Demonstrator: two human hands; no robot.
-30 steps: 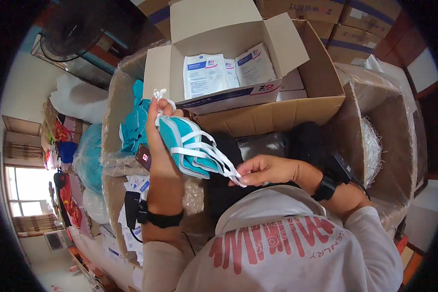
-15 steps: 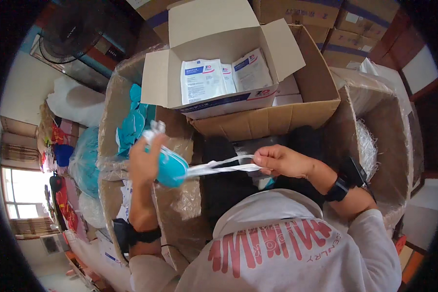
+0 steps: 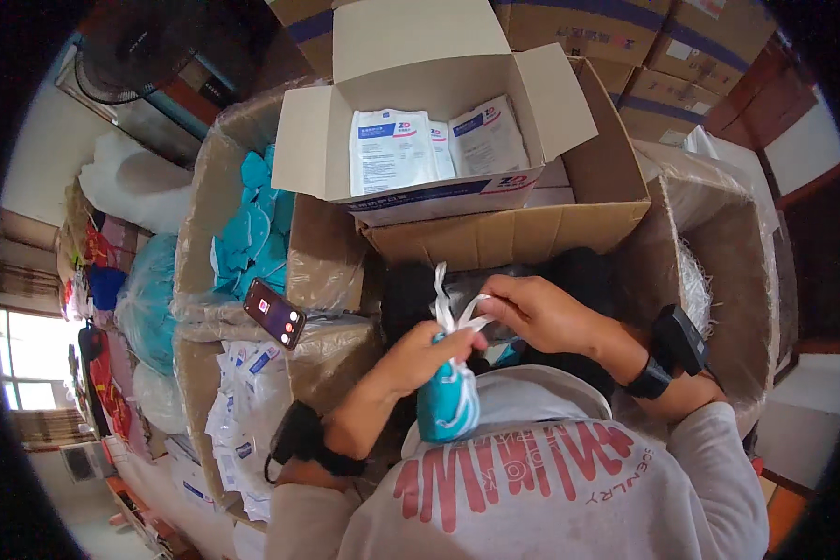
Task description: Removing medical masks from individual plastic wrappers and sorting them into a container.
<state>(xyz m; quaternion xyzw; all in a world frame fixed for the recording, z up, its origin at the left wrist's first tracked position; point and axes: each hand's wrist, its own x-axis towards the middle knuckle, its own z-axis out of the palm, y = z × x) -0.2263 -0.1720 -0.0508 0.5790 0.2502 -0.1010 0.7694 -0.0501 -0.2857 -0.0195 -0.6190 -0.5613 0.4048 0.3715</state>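
Observation:
In front of my shirt, a teal face mask (image 3: 446, 406) hangs folded from my left hand (image 3: 422, 357), whose fingers are closed round its upper end. White straps (image 3: 442, 291) rise out of that grip in a loose bunch. My right hand (image 3: 537, 315), close beside the left, pinches a loop of the strap between thumb and fingertips. Part of the mask is hidden behind the left hand's fingers.
Ahead stands an open white carton (image 3: 439, 207) with flat white packets (image 3: 392, 154), set in a brown box (image 3: 495, 233). Teal masks (image 3: 252, 233) fill a box on the left; more packets (image 3: 247, 411) lie nearer. A phone (image 3: 274, 313) rests between. White strands (image 3: 695, 294) lie in the right box.
My left hand has brought the mask rightward and nearer my body, and the mask now hangs downward. The straps, stretched between both hands before, are now bunched. The phone has come into sight.

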